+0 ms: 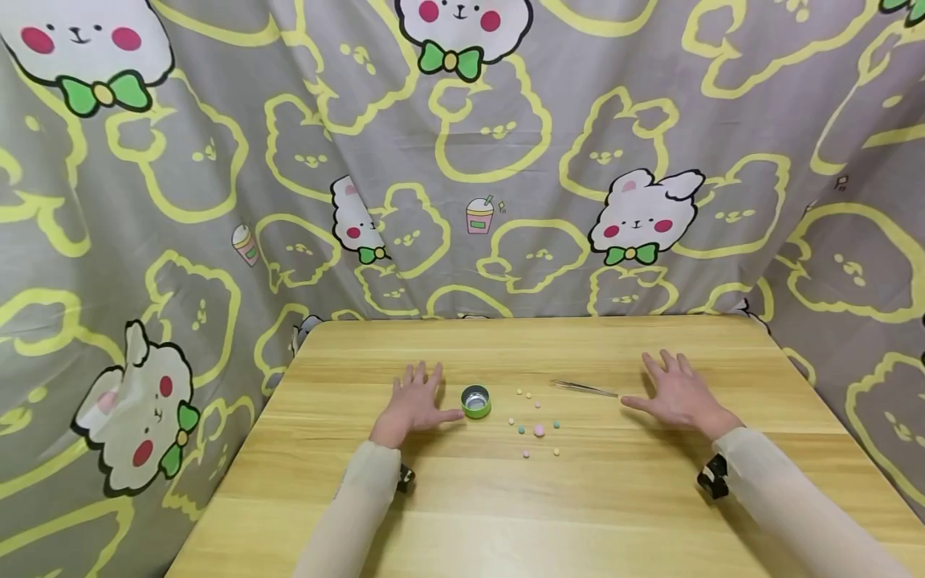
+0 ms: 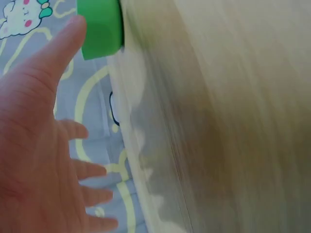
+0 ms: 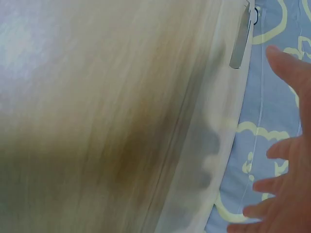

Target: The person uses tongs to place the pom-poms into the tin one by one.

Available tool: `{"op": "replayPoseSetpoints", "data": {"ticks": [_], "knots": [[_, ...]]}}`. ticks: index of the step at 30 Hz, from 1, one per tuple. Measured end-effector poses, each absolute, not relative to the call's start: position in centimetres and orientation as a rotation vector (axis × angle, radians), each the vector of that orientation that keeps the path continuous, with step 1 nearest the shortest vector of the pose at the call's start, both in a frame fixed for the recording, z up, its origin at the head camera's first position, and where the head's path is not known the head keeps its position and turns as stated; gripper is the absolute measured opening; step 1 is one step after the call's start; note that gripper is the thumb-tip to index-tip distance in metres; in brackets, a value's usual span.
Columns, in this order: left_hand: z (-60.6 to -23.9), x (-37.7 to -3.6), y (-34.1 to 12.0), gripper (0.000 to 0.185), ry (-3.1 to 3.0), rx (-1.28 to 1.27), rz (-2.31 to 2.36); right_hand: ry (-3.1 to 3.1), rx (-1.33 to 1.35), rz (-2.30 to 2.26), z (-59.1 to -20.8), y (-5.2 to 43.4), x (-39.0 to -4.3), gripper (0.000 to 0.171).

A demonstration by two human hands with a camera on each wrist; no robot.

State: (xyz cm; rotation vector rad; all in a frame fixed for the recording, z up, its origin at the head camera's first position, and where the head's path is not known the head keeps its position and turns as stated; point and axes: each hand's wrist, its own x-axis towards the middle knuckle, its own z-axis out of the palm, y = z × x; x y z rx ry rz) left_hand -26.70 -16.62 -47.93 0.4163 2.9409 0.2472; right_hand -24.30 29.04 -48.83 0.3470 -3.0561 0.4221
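Observation:
My left hand [image 1: 415, 404], fingers spread, is just left of a small round green tin [image 1: 475, 410] with a silvery inside. Its thumb reaches toward the tin's side; in the left wrist view the thumb tip overlaps the green wall [image 2: 102, 29], and contact is unclear. Spread out on the other side, my right hand [image 1: 678, 393] has its thumb near the blunt end of metal tweezers [image 1: 585, 388]. In the right wrist view the tweezers [image 3: 240, 46] lie apart from the thumb. Between tin and tweezers are scattered several small beads, including a larger pink one [image 1: 538, 431]. Both hands hold nothing.
Everything lies on a wood-grain table [image 1: 462, 514]. A grey curtain [image 1: 405, 144] with yellow outlines and white cartoon animals hangs behind the table and along both sides. Dark straps with small devices [image 1: 714, 477] are on both wrists.

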Motion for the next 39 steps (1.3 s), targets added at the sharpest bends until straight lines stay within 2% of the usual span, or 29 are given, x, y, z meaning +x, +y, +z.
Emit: {"op": "replayPoseSetpoints", "data": {"ticks": [12, 24, 39], "knots": [[-47.9, -27.1, -14.8, 0.096, 2.848, 0.639, 0.458, -2.993, 0.546, 0.565, -49.2, 28.5, -24.8, 0.08], [-48.4, -27.3, -13.3, 0.078, 2.812, 0.692, 0.519, -2.963, 0.656, 0.676, -48.8, 27.0, -25.2, 0.059], [-48.9, -27.5, -13.0, 0.061, 2.803, 0.704, 0.597, -2.984, 0.677, 0.98, -48.9, 24.0, -26.6, 0.046]]}}
